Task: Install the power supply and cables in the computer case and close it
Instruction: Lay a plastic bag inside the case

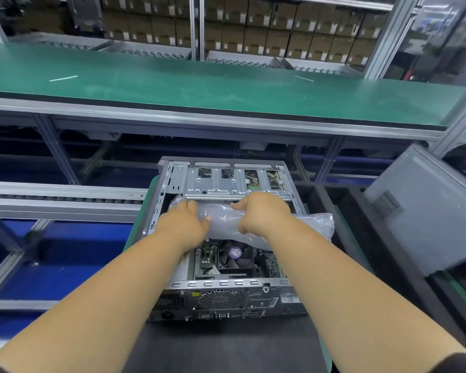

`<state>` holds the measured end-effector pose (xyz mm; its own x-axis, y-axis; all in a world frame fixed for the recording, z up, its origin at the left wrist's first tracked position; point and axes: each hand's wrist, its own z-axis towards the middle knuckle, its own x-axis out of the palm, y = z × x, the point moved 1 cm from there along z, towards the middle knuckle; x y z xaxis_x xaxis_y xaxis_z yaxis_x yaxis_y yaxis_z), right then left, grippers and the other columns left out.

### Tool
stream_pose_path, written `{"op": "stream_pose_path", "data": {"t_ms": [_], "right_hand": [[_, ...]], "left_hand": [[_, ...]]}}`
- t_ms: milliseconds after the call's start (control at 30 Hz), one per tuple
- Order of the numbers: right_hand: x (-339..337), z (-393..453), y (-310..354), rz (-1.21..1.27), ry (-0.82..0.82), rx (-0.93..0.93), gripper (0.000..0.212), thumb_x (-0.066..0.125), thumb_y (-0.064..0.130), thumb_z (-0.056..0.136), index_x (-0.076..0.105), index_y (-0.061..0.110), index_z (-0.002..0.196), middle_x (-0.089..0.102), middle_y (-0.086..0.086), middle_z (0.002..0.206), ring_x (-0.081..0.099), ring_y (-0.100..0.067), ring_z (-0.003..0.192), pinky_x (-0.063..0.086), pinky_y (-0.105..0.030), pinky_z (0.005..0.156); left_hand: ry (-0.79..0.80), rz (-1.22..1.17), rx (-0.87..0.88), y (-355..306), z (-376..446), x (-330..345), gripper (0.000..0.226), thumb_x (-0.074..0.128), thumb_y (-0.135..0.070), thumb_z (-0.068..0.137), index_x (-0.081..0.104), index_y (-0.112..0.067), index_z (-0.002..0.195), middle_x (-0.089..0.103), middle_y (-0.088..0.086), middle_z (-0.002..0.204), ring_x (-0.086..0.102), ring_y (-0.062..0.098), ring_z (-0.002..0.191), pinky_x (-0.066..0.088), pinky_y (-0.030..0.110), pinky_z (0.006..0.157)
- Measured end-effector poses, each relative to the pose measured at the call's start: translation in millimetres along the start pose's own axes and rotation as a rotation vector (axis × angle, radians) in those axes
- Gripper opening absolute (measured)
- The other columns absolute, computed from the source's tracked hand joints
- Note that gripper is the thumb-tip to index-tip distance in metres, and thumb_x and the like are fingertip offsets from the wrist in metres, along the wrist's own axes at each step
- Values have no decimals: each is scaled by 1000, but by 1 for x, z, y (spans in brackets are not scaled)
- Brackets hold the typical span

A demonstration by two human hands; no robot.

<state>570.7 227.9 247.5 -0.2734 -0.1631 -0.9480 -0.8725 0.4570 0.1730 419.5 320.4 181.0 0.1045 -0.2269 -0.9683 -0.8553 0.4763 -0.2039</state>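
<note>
An open grey computer case [226,289] lies on a dark mat, its rear panel toward me and its side uncovered. Inside I see the motherboard with a CPU fan [236,254] and the drive cage [226,179] at the far end. A clear plastic bag [307,224] with something pale in it lies across the middle of the case. My left hand [183,224] grips the bag's left part, thumb on top. My right hand [261,211] grips the bag near its middle, fingers curled over it. What the bag holds is hidden.
A grey side panel [425,208] leans at the right beside the case. A green conveyor belt [199,82] runs across behind, with stacked cartons [253,28] on shelves beyond. Aluminium roller rails [59,197] extend to the left over a blue floor.
</note>
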Motion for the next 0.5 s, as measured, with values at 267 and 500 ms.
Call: {"op": "stream_pose_path", "data": {"t_ms": [267, 500], "right_hand": [[13, -7, -6, 92, 5, 18, 69, 66, 21, 75, 50, 57, 133, 57, 12, 84, 66, -17, 96, 49, -24, 68], [1, -18, -19, 204, -6, 57, 66, 66, 21, 71, 57, 58, 124, 60, 18, 78, 63, -13, 79, 54, -25, 68]], "left_hand": [[283, 43, -44, 5, 11, -14, 79, 36, -68, 90, 14, -26, 153, 1, 13, 162, 13, 38, 147, 24, 50, 115], [-164, -208, -51, 9, -19, -11, 81, 47, -72, 82, 38, -16, 140, 34, 7, 142, 43, 28, 127, 45, 40, 95]]}}
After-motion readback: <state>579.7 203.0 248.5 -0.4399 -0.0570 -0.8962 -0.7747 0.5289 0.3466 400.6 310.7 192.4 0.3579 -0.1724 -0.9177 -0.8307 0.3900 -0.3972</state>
